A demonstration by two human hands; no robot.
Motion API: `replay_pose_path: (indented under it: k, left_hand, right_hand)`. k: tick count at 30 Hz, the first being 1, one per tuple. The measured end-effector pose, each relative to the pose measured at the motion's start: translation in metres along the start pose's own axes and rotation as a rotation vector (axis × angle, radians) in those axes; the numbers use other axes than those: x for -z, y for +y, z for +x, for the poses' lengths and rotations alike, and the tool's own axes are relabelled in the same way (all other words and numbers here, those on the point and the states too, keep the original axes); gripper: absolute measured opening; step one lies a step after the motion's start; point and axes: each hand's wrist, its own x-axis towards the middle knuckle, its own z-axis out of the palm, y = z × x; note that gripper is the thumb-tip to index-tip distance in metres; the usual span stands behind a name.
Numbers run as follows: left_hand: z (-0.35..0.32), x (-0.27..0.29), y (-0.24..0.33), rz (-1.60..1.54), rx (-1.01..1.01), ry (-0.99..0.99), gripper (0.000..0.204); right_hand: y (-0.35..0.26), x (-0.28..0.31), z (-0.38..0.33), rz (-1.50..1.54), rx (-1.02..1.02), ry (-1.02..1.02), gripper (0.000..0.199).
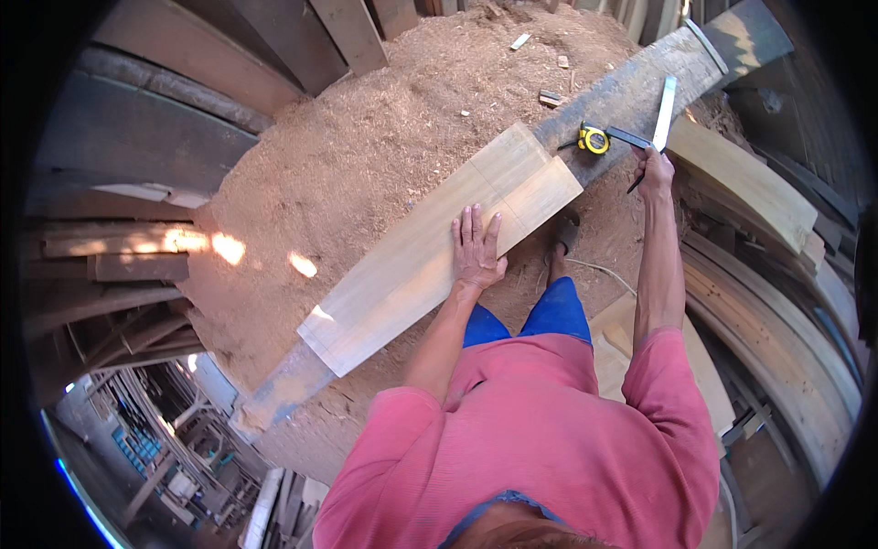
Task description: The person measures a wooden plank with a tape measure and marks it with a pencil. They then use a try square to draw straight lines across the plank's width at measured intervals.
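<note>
My left hand lies flat with fingers stretched on a pale wooden board. Thin lines cross the board near its far right end, where a second pale piece or a step shows along its far side. To the right, my right hand is closed around the corner of a try square with a silver blade and a dark stock. A thin dark stick pokes out below that hand; its kind I cannot make out. Beside the square, a yellow and black tape measure rests on the long dark bench plank.
Wood shavings cover the floor beyond the bench. Stacked dark planks line the left, and curved timbers lie on the right. A pale cable runs near my foot. Small offcuts lie on the shavings.
</note>
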Motion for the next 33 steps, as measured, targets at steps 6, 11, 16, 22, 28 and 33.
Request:
replay_pose_path:
  k: [6,11,16,22,28,33]
  left_hand:
    - [0.004,0.001,0.007,0.044,0.090,-0.043,0.114]
    - [0.015,0.004,0.006,0.057,0.095,-0.036,0.114]
    - [0.013,0.005,0.005,0.022,0.124,-0.089,0.113]
    - [0.013,0.009,0.003,0.010,0.096,-0.066,0.111]
    - [0.010,0.004,-0.003,-0.102,0.088,-0.002,0.103]
    - [-0.021,-0.004,-0.041,0.002,0.470,0.068,0.091]
  right_hand:
    - [-0.018,-0.013,0.026,-1.231,0.331,0.033,0.043]
    - [-0.034,-0.058,-0.040,-1.333,0.641,-0.264,0.087]
    - [-0.035,-0.104,-0.055,-1.595,0.623,-0.380,0.089]
    - [-0.031,-0.108,-0.063,-1.527,0.512,-0.386,0.090]
    - [-0.042,-0.094,-0.087,-1.463,0.416,-0.204,0.069]
    - [-0.035,-0.082,-0.103,-1.205,0.373,-0.420,0.057]
